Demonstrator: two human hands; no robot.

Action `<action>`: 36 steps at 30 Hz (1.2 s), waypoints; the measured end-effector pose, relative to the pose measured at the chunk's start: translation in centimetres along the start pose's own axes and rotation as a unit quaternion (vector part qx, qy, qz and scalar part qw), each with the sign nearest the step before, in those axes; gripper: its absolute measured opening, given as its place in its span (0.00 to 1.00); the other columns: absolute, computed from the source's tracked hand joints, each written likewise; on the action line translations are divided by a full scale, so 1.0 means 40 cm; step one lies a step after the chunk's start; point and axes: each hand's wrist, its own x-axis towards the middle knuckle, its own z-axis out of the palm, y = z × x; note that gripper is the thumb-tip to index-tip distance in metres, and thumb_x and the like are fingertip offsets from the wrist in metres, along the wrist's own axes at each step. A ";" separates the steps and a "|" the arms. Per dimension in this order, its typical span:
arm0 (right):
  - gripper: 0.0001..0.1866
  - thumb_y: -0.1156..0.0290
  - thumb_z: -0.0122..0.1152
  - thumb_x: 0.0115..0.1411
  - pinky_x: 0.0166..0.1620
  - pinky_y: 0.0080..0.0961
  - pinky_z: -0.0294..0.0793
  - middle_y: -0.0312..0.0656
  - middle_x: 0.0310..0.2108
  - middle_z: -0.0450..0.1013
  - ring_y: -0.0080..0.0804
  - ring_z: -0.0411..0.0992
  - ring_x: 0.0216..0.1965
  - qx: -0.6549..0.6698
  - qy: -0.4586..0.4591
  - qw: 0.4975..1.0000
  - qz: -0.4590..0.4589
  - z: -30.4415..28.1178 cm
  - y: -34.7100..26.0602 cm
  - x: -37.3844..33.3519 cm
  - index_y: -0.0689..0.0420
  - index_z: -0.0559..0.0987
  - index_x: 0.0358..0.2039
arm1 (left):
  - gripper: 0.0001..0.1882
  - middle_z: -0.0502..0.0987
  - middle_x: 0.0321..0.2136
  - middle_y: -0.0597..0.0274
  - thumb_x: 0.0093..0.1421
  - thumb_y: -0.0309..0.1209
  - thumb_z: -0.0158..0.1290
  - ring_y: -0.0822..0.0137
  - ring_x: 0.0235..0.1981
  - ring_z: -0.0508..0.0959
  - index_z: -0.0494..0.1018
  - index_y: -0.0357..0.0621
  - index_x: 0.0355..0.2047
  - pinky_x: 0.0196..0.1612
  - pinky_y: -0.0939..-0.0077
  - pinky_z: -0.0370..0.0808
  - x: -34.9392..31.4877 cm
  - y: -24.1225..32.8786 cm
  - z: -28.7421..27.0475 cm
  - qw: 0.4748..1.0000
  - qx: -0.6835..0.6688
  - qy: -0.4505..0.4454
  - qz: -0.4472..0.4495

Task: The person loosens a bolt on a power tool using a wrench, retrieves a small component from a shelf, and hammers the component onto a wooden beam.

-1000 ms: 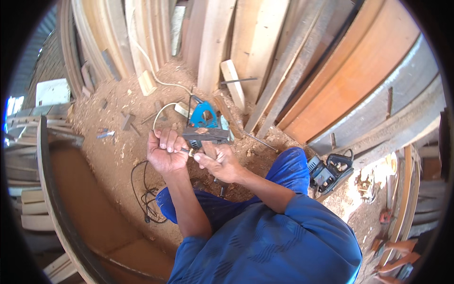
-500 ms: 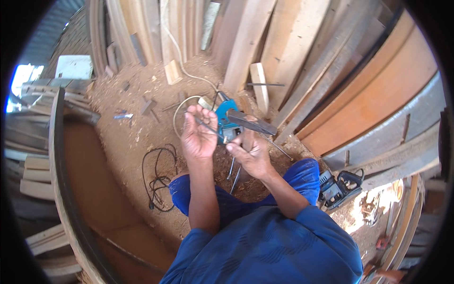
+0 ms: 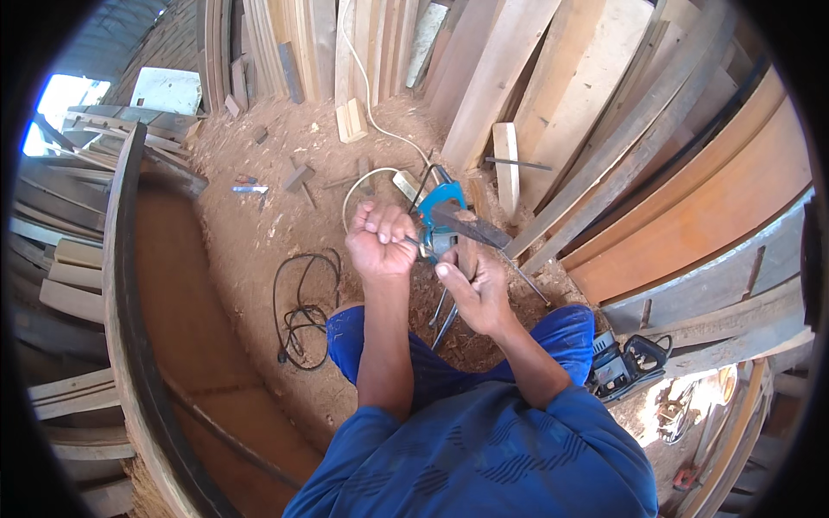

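Observation:
My left hand [image 3: 380,246] is closed with its fingers curled round a thin metal rod [image 3: 413,241]; only a short end of the rod shows, beside the teal power tool. In my right hand [image 3: 482,298] is a hammer [image 3: 471,227], gripped by its short wooden handle. Its long dark head points up and to the right. Beyond both hands, the teal power tool [image 3: 442,200] stands on the ground, partly hidden by the hammer. Thin metal rods [image 3: 447,326] lie between my knees.
A dark coiled cable [image 3: 302,315] lies on the dirt left of my knee. Further off are a second hammer-like tool [image 3: 300,179] and a pale wood block [image 3: 351,121]. Planks [image 3: 501,78] lean along the back. A grey-black power tool [image 3: 629,363] sits by my right knee.
My left hand has turned from palm up with loose fingers to a closed grip on the rod. My right hand still holds the hammer, more upright. The whole view has shifted slightly.

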 end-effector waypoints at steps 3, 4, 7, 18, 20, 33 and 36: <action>0.09 0.73 0.54 0.64 0.27 0.21 0.64 0.34 0.22 0.63 0.17 0.60 0.24 0.005 -0.038 0.998 -0.057 -0.013 0.005 -0.045 0.56 0.67 0.26 | 0.16 0.55 0.11 0.68 0.62 0.25 0.35 0.73 0.11 0.53 0.57 0.46 0.16 0.16 0.76 0.49 0.014 0.051 0.022 0.998 -0.030 0.032 0.041; 0.09 0.72 0.55 0.63 0.27 0.22 0.65 0.35 0.20 0.65 0.21 0.63 0.24 0.036 -0.008 0.990 -0.138 -0.006 0.039 -0.067 0.59 0.70 0.26 | 0.16 0.54 0.11 0.68 0.62 0.26 0.35 0.73 0.11 0.53 0.56 0.47 0.15 0.16 0.76 0.49 0.017 0.055 0.030 0.998 -0.046 0.018 0.037; 0.10 0.70 0.54 0.63 0.25 0.26 0.65 0.39 0.18 0.66 0.29 0.67 0.21 0.065 0.078 0.960 -0.261 0.041 0.097 -0.068 0.63 0.73 0.27 | 0.17 0.53 0.10 0.68 0.62 0.25 0.35 0.74 0.11 0.51 0.55 0.48 0.15 0.16 0.77 0.47 0.015 0.051 0.030 0.997 -0.073 0.016 0.025; 0.19 0.68 0.53 0.63 0.33 0.31 0.72 0.45 0.29 0.73 0.34 0.74 0.29 -0.090 -0.069 0.987 -0.114 -0.018 0.069 -0.078 0.63 0.74 0.52 | 0.16 0.51 0.10 0.69 0.61 0.25 0.34 0.73 0.11 0.50 0.55 0.49 0.15 0.16 0.76 0.49 -0.009 0.088 0.016 0.999 -0.028 -0.037 0.027; 0.19 0.68 0.53 0.63 0.32 0.30 0.72 0.43 0.27 0.72 0.34 0.72 0.27 -0.158 -0.046 0.971 -0.171 -0.003 0.076 -0.076 0.63 0.74 0.52 | 0.16 0.51 0.10 0.69 0.61 0.25 0.34 0.73 0.11 0.50 0.55 0.49 0.15 0.16 0.76 0.50 -0.016 0.066 0.023 0.999 -0.034 -0.011 0.038; 0.10 0.69 0.55 0.62 0.28 0.31 0.64 0.42 0.19 0.61 0.33 0.61 0.21 0.011 -0.038 0.985 -0.168 -0.012 0.138 -0.077 0.61 0.73 0.26 | 0.17 0.54 0.11 0.67 0.60 0.25 0.36 0.73 0.11 0.53 0.55 0.49 0.13 0.17 0.73 0.51 0.001 0.062 0.021 0.999 -0.016 -0.022 0.020; 0.09 0.70 0.54 0.63 0.28 0.31 0.65 0.37 0.19 0.62 0.27 0.61 0.22 -0.032 -0.033 0.991 -0.127 0.016 0.136 -0.061 0.61 0.74 0.28 | 0.16 0.54 0.11 0.68 0.63 0.29 0.35 0.73 0.11 0.54 0.59 0.46 0.17 0.17 0.73 0.53 0.001 0.063 0.010 1.000 -0.006 0.007 0.030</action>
